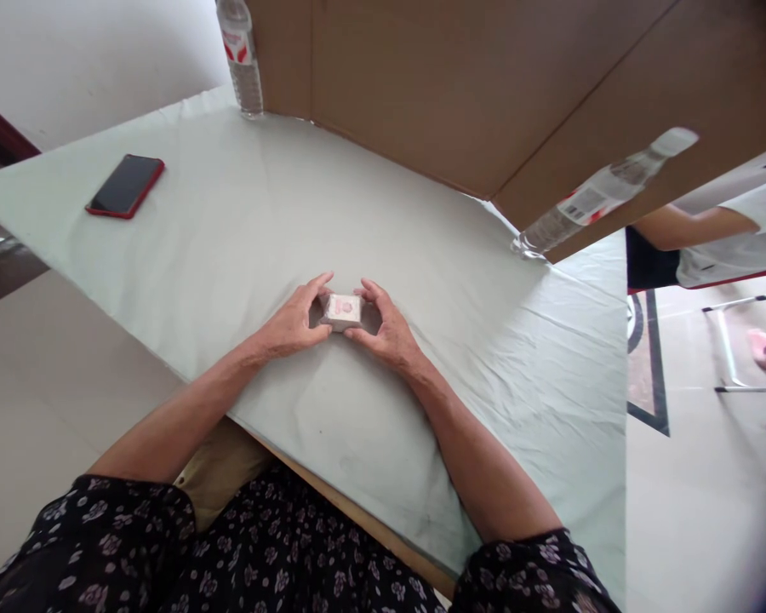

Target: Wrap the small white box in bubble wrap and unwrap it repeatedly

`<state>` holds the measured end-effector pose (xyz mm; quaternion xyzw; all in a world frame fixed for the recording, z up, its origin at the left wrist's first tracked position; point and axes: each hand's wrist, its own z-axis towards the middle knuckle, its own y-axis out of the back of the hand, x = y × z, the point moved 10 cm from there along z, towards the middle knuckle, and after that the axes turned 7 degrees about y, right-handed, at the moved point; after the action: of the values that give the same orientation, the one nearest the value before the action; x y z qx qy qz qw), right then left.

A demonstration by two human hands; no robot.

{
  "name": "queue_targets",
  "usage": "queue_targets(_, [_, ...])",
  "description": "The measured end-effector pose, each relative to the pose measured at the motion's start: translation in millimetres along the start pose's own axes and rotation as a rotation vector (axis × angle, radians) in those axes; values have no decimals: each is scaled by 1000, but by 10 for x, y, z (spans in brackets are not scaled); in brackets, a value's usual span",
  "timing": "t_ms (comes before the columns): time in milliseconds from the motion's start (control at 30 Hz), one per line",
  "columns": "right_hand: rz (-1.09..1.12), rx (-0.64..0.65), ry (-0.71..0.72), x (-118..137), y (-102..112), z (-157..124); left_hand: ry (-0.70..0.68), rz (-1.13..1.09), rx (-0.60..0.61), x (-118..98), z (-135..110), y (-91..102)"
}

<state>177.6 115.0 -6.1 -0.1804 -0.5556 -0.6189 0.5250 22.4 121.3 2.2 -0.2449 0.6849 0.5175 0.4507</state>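
Note:
A small white box (344, 312) with pink print on its top lies between my hands, near the front edge of the cloth-covered table (357, 221). My left hand (297, 319) curves around its left end, thumb at the near side and fingers at the far corner. From the other end, my right hand (386, 328) grips it in the same way, thumb in front and fingertips behind. Dark gaps show between each palm and the box. Whether the box is lifted or resting on the cloth, I cannot tell.
A phone in a red case (126, 186) lies at the left. Tall brown cardboard panels (408, 85) stand along the back, with a water bottle (241, 64) at the left and another bottle (603, 196) at the right. Beyond the right edge, a person's arm (695, 228) shows.

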Motion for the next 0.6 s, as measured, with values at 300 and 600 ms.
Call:
queue_targets(300, [-57,-17,-3,-24,-52,-2,-51,14,-91,83,35,93])
queue_targets(600, [-115,-11,-8,-149,117,-94,112,95,39,144,-60,213])
